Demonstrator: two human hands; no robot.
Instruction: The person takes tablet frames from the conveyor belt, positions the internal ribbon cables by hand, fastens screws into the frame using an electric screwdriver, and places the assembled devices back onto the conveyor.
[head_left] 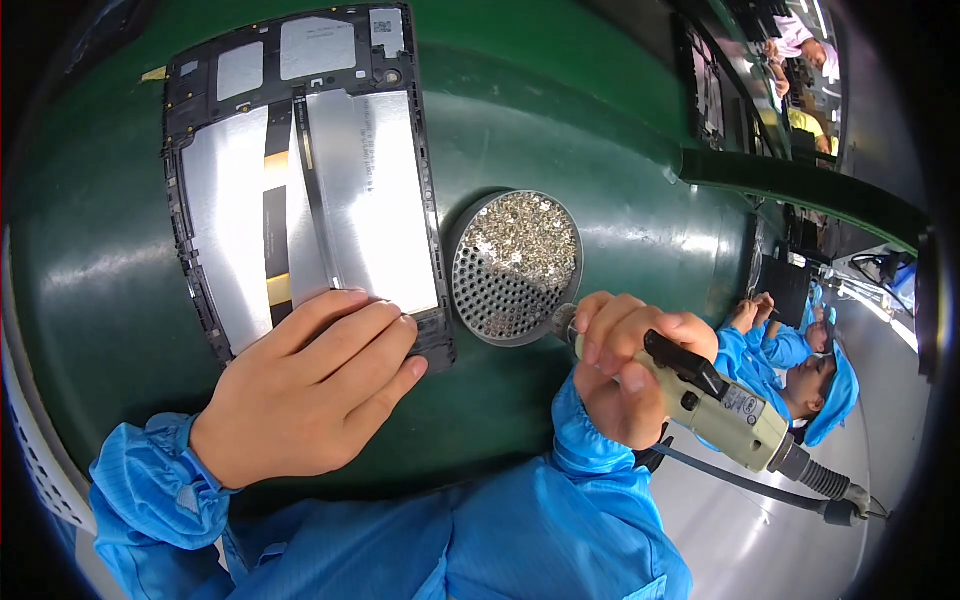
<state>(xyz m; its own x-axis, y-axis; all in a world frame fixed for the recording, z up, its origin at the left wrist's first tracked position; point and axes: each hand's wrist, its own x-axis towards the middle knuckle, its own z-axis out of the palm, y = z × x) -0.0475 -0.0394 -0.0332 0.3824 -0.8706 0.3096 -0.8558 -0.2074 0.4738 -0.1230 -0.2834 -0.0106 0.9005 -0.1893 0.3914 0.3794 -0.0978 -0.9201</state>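
Left hand (310,395) on the panel (385,210), right hand (635,365) gripping a driver (740,420).
At 8 o'clock, slightly parted fingers rest on the panel's near edge; at 4, fingers wrap the driver, its tip by the screw dish's (492,290) 5 o'clock rim; panel at 10; co-workers (825,395) beyond, past 3.

A green bar (800,190) crosses the bench's (560,110) right edge; past it are two people in blue (745,365) and a person in pink (789,40). Beside the left edge is a white holed thing (45,470), perhaps a basket.
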